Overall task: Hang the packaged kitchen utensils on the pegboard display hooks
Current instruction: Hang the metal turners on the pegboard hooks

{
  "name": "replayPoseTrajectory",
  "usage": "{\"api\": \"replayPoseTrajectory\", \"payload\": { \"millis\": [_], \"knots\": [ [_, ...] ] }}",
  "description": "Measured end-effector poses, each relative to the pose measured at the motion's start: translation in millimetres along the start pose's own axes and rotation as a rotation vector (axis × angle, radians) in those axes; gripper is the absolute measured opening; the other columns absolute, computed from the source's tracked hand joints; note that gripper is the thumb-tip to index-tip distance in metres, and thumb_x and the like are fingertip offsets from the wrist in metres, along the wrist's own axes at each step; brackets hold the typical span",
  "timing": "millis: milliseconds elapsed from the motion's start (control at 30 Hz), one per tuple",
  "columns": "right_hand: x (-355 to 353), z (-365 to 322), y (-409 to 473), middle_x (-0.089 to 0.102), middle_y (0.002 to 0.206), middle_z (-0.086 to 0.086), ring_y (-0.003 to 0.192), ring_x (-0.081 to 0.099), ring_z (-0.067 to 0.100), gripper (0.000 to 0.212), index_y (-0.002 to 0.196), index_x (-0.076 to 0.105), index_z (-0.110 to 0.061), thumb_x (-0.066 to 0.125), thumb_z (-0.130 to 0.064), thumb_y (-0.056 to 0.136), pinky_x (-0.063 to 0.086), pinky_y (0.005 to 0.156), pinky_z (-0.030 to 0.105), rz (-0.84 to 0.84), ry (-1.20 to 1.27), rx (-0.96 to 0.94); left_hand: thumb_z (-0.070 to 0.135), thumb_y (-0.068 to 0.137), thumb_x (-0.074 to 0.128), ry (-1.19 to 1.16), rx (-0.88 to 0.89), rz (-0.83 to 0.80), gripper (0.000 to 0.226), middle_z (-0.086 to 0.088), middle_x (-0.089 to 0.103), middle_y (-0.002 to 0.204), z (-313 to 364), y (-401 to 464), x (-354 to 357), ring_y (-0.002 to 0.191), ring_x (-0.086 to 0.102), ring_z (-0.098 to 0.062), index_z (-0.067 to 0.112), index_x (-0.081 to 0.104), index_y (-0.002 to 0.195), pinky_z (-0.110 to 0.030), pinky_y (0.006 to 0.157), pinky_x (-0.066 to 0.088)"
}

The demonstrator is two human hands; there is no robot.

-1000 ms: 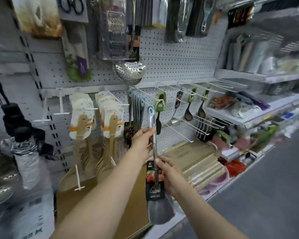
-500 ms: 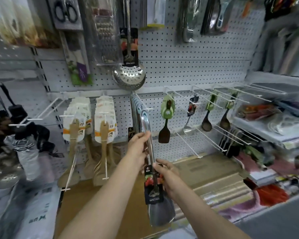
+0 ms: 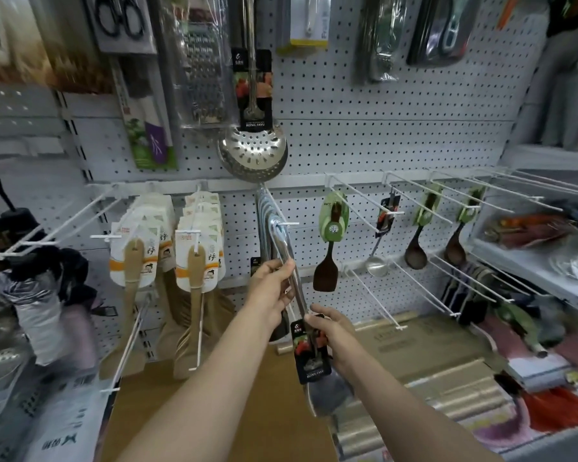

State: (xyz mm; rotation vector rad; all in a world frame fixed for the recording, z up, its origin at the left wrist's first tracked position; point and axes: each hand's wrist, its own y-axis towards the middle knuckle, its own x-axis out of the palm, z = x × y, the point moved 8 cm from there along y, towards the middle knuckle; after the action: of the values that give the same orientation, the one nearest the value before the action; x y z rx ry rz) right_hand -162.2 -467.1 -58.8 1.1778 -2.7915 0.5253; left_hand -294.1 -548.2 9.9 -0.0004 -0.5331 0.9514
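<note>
From the head view, I have the long stainless-steel spatula with its dark label card point(image 3: 309, 353) in both hands: my left hand point(image 3: 270, 288) pinches the upper handle, my right hand point(image 3: 331, 331) grips it at the card. Its hanging hole sits at the tip of the white wire pegboard hook point(image 3: 289, 224) (threaded or not, I cannot tell). Next, I judge: slide it back against the spatulas already hanging there, then let go.
</note>
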Motion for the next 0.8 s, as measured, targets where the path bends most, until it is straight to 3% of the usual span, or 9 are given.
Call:
{"api": "replayPoseTrajectory", "payload": {
  "millis": [100, 267, 367, 467, 600, 800],
  "knots": [
    [-3, -5, 9, 0.078, 0.098, 0.012, 0.076, 0.076, 0.021, 0.033, 0.117, 0.069, -0.018, 0.077, -0.012, 0.086, 0.056, 0.057, 0.029, 0.003, -0.016, 0.009, 0.016, 0.090, 0.074, -0.010, -0.002, -0.008, 0.017, 0.001, 0.069, 0.081, 0, 7, 4, 0.078, 0.063, -0.015, 0.017, 0.066, 0.105, -0.030, 0.068, 0.050],
    [-2, -20, 13, 0.068, 0.116, 0.010, 0.086, 0.070, 0.020, 0.041, 0.129, 0.060, -0.022, 0.072, -0.014, 0.091, 0.054, 0.051, 0.025, -0.014, 0.014, -0.041, 0.017, 0.091, 0.073, -0.001, 0.020, 0.011, 0.019, 0.000, 0.070, 0.088, 3, 12, 6, 0.082, 0.065, -0.015, 0.016, 0.065, 0.109, -0.032, 0.073, 0.052],
    [-1, -28, 10, 0.062, 0.121, 0.000, 0.093, 0.063, 0.009, 0.049, 0.140, 0.052, -0.024, 0.069, -0.022, 0.095, 0.047, 0.062, 0.023, -0.020, 0.016, -0.101, 0.017, 0.091, 0.073, -0.037, 0.020, 0.045, 0.019, 0.000, 0.069, 0.089, 1, 7, 7, 0.083, 0.065, -0.016, 0.016, 0.066, 0.109, -0.035, 0.078, 0.052],
    [1, -29, 5, 0.058, 0.133, 0.000, 0.101, 0.059, 0.009, 0.052, 0.142, 0.051, -0.027, 0.069, -0.032, 0.093, 0.047, 0.071, 0.026, -0.020, 0.029, -0.112, 0.016, 0.092, 0.072, -0.063, 0.006, 0.077, 0.021, -0.002, 0.069, 0.091, 1, 2, 10, 0.085, 0.065, -0.018, 0.014, 0.065, 0.112, -0.035, 0.076, 0.054],
    [1, -36, -3, 0.054, 0.144, -0.002, 0.126, 0.052, 0.018, 0.059, 0.141, 0.052, -0.036, 0.073, -0.046, 0.087, 0.045, 0.107, 0.042, -0.001, -0.036, -0.175, 0.014, 0.094, 0.070, -0.081, -0.011, 0.091, 0.019, -0.003, 0.070, 0.091, 2, -2, 18, 0.082, 0.067, -0.018, 0.013, 0.065, 0.112, -0.034, 0.068, 0.056],
    [1, -44, -16, 0.044, 0.155, -0.006, 0.140, 0.043, 0.017, 0.067, 0.145, 0.049, -0.041, 0.071, -0.056, 0.083, 0.040, 0.114, 0.045, -0.002, -0.123, -0.259, 0.012, 0.093, 0.070, -0.070, 0.002, 0.149, 0.018, -0.006, 0.072, 0.098, 3, -3, 20, 0.085, 0.069, -0.018, 0.013, 0.065, 0.110, -0.034, 0.069, 0.058]
  ]
}}
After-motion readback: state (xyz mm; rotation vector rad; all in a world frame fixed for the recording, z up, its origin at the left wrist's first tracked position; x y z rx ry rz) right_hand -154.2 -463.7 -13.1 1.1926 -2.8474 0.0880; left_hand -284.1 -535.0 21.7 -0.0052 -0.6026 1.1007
